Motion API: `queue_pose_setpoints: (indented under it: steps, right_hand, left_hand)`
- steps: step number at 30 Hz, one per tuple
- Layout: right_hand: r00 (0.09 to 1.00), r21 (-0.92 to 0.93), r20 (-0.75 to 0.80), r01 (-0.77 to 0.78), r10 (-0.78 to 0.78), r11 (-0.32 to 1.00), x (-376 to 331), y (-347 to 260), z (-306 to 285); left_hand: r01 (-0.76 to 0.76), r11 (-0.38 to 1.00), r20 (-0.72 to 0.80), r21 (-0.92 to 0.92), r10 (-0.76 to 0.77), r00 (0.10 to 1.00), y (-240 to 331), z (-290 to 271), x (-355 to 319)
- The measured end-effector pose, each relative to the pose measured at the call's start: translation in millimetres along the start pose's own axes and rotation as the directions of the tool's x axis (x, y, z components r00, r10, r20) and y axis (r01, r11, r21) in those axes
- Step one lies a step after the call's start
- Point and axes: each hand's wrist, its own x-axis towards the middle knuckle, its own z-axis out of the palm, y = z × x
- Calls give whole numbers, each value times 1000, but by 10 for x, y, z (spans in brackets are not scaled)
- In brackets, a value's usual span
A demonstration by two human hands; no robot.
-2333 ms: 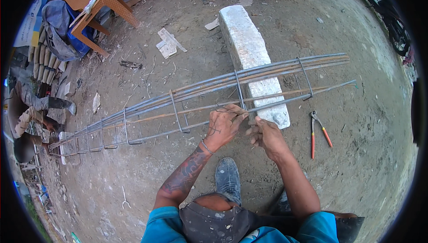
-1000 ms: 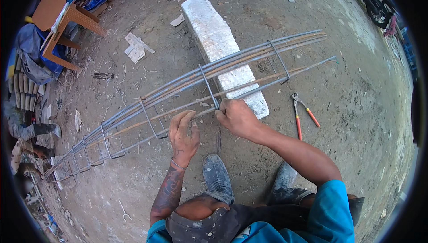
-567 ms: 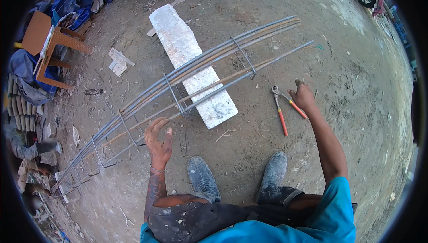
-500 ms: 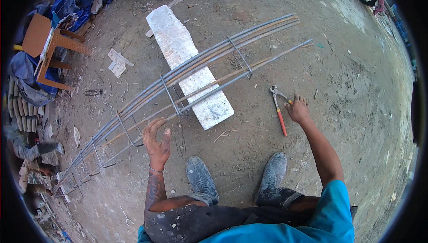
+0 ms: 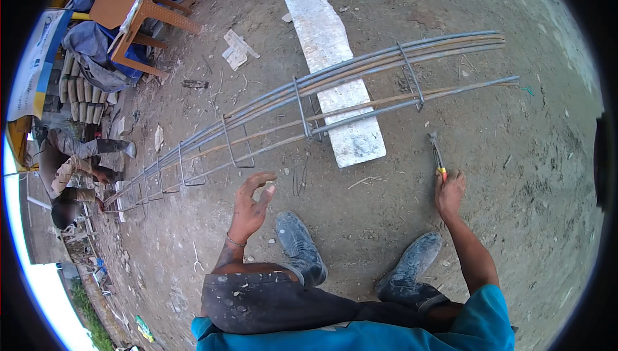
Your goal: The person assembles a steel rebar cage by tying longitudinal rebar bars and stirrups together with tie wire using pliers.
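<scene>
My right hand (image 5: 450, 193) is closed around the handles of pincers (image 5: 438, 152) with red and yellow grips. The steel jaws point away from me, low over the ground. My left hand (image 5: 251, 208) is raised with its fingers spread and curved, holding nothing, just short of the rebar cage (image 5: 360, 63). That cage is made of long steel bars with square stirrups (image 5: 302, 109) around them. It runs from far left to the upper right and crosses a white, rough slab (image 5: 355, 146) that lies under its right part.
Another person (image 5: 77, 158) crouches at the cage's left end. A brown plastic chair (image 5: 158, 19) lies tipped by blue tarps (image 5: 93, 61) at the upper left. Scraps of paper (image 5: 237, 49) and a bent wire (image 5: 299, 180) lie on the dirt. My boots (image 5: 299, 245) stand before the cage.
My right hand has closed on the pincers' handles and brought them together; half a second ago they were spread apart. The view has turned left, showing more of the other person.
</scene>
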Motion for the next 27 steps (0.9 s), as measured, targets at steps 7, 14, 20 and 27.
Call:
queue_pose_setpoints:
  steps: [7, 14, 20, 27]
  right_hand:
    - [997, -110, -42, 58, -63, 992, -178, 85, 74]
    - [965, 536, 192, -255, 178, 805, -302, -1250, -1032]
    - [707, 569, 700, -633, 94, 525, -508, -2389, -1376]
    - [518, 518, 848, -770, -109, 373, -582, -2749, -1383]
  left_hand:
    - [4, 997, 235, -76, 14, 972, -45, 236, 369]
    - [-11, 901, 386, -433, 196, 902, -109, 443, 603]
    - [119, 852, 412, -509, 121, 903, -327, 512, 620]
    - [148, 772, 482, -618, 224, 847, -434, 431, 783]
